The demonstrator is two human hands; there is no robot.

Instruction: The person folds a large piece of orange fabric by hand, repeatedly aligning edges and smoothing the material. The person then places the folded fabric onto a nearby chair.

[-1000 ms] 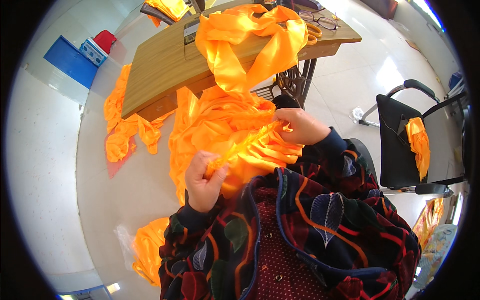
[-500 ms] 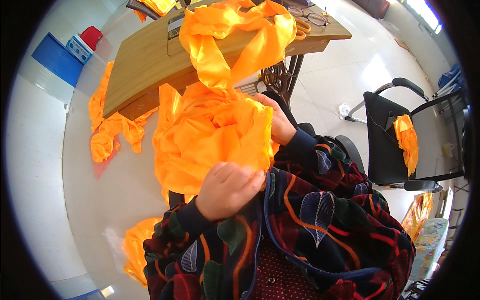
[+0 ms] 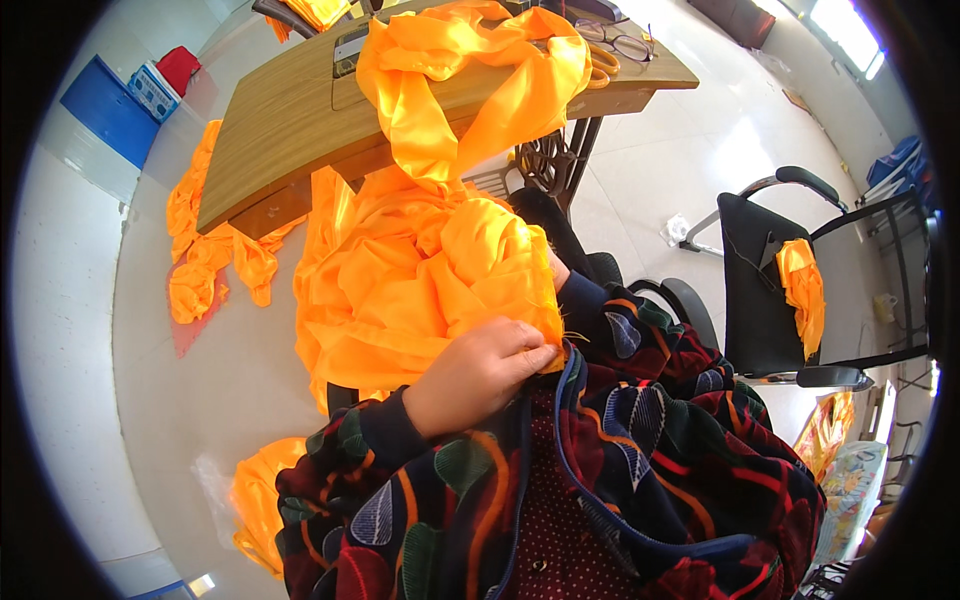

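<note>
A big bunched heap of shiny orange satin cloth (image 3: 400, 290) lies over my lap, and a long strip of it runs up onto the wooden table. My left hand (image 3: 485, 372) pinches the cloth's near right edge between thumb and fingers, where loose threads stick out. Only a sliver of my right hand (image 3: 558, 270) shows at the right side of the heap. Its fingers are hidden behind the cloth.
On the wooden sewing table (image 3: 290, 110) lie orange-handled scissors (image 3: 603, 64) and eyeglasses (image 3: 630, 45). A black chair (image 3: 750, 280) with folded orange cloth (image 3: 801, 290) stands at right. More orange cloth (image 3: 200, 285) is on the floor at left, near a blue box (image 3: 108, 110).
My right hand has slipped mostly out of sight behind the cloth. The left hand has moved slightly right, its thumb now pressed on the edge. The heap's right edge has shifted right.
</note>
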